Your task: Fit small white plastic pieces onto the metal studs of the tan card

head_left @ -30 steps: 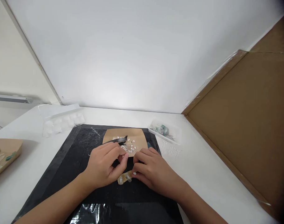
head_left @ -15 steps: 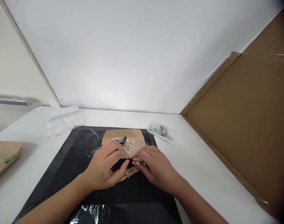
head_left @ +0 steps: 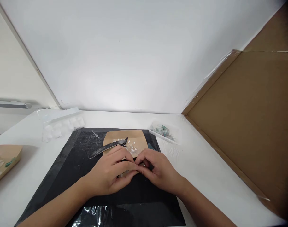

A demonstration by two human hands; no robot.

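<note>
My left hand (head_left: pixel 113 171) and my right hand (head_left: pixel 160 170) meet over the black mat, fingertips pinched together. Whatever lies between them is too small or hidden to make out. Under the fingers shows part of a tan strip (head_left: pixel 125 173) with small pieces on it, mostly covered. Just beyond my hands lies a tan paper tray (head_left: pixel 139 135) holding scattered white bits (head_left: pixel 133 149). A curved black strip, like a nail file (head_left: pixel 101 151), rests with one end over the tray and the other on the mat.
The black mat (head_left: pixel 70 176) lies on a white table. At back right stands a clear plastic box (head_left: pixel 164 130) of greenish and clear pieces. Back left is a clear case (head_left: pixel 63 127) with white contents. A brown paper tray (head_left: pixel 16 153) sits far left; cardboard (head_left: pixel 248 126) walls the right.
My fingertips have come closer together, the left thumb moving right to meet the right hand. My left hand has shifted slightly down, uncovering more of the black strip.
</note>
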